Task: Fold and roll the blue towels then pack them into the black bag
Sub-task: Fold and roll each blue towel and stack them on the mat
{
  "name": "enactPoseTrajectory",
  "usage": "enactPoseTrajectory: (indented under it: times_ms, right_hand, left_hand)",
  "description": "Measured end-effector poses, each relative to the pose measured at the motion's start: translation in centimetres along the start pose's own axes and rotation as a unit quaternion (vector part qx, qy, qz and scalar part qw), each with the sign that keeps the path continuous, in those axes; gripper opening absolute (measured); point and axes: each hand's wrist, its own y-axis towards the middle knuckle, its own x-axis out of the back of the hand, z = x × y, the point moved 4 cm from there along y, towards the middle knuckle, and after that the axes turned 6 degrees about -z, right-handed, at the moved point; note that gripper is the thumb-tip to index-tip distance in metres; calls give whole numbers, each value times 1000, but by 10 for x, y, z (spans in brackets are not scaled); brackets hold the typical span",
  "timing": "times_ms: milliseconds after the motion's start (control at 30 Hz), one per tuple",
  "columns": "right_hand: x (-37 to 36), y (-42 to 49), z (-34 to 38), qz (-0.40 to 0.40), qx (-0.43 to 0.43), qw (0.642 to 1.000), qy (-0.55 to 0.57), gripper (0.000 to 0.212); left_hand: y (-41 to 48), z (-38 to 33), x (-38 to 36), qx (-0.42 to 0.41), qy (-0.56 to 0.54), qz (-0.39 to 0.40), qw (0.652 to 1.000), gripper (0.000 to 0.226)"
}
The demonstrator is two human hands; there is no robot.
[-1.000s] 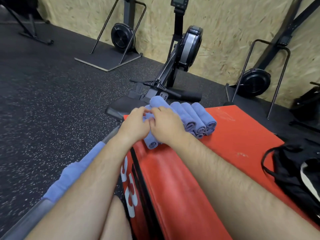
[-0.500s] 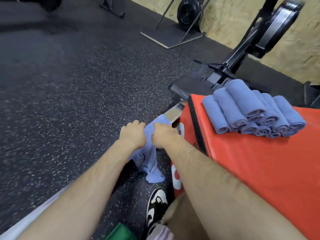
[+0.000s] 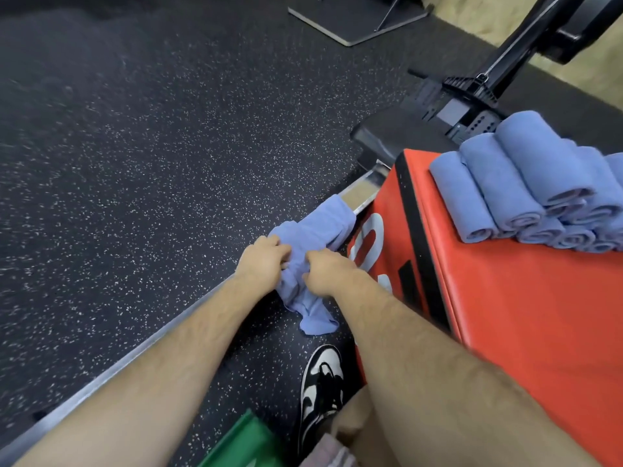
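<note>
A loose, crumpled blue towel (image 3: 317, 230) lies draped over the metal rail (image 3: 362, 190) beside the red box, one end hanging toward the floor. My left hand (image 3: 264, 257) and my right hand (image 3: 325, 273) both grip this towel side by side, fingers curled into the cloth. Several rolled blue towels (image 3: 526, 187) are stacked on the far end of the red box (image 3: 522, 315). The black bag is out of view.
The metal rail runs diagonally from the lower left to a rowing machine (image 3: 472, 92) at the upper right. My black and white shoe (image 3: 320, 385) stands on the speckled floor (image 3: 151, 146). A green object (image 3: 242, 446) shows at the bottom edge.
My hands left the rolled stack on the box and dropped to the loose towel on the rail. The view swung down and left, and both hands now grip the cloth.
</note>
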Motion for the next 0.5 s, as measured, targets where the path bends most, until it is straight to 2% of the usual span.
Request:
enactPoseTrajectory:
  times_ms: [133,167,267,300,367,433,500]
  right_hand:
    - [5,3,-4,4,10,1000,30,30]
    - [7,4,-5,-9,11,998,54,34]
    - [18,2,-2,-53,32,984,166,74]
    - [23,1,1,-75,49,978,190,74]
    - [32,0,9,-128,82,962,225,39]
    - [45,-4,12,-171,84,951,244,8]
    - [58,-13,10,-195,76,945,250,14]
  left_hand:
    - [-2,4,5,-14,-49,-58,997,5]
    - [-1,5,7,-13,-66,-71,995,5]
    - [-2,-4,22,-20,-131,-104,986,4]
    - [-3,-9,32,-28,-159,-117,980,9]
    - [-6,-20,55,-41,-203,-142,968,21]
    - [-7,-27,79,-48,-225,-171,958,16]
    - [-3,-27,91,-46,-252,-171,951,6]
